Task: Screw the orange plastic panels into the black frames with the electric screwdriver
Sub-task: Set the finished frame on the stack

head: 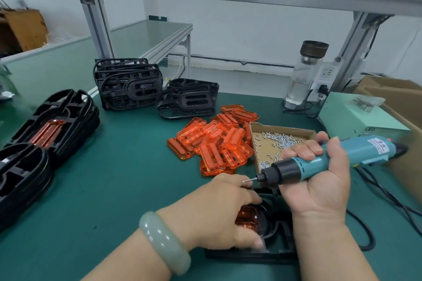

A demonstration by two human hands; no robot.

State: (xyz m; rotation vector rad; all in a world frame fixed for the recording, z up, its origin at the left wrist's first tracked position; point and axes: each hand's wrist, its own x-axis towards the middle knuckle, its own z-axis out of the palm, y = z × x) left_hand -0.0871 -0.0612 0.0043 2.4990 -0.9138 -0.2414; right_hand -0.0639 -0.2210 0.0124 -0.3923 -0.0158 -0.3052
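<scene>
My right hand [319, 180] grips the teal electric screwdriver [319, 159], held nearly level with its bit pointing left and a screw on the tip. My left hand [219, 210] rests on a black frame [269, 251] at the near edge, its fingers curled over an orange panel [247, 219] seated in the frame. The hand hides most of the panel. A heap of loose orange panels [214, 141] lies in the middle of the green mat. A cardboard tray of small screws [274, 143] sits beside it.
Stacks of empty black frames [127, 84] stand at the back. Frames fitted with orange panels [52, 125] are piled at the left. A glass bottle [303, 75], a mint power box [356, 116], cardboard boxes and the screwdriver's black cable [388, 196] crowd the right.
</scene>
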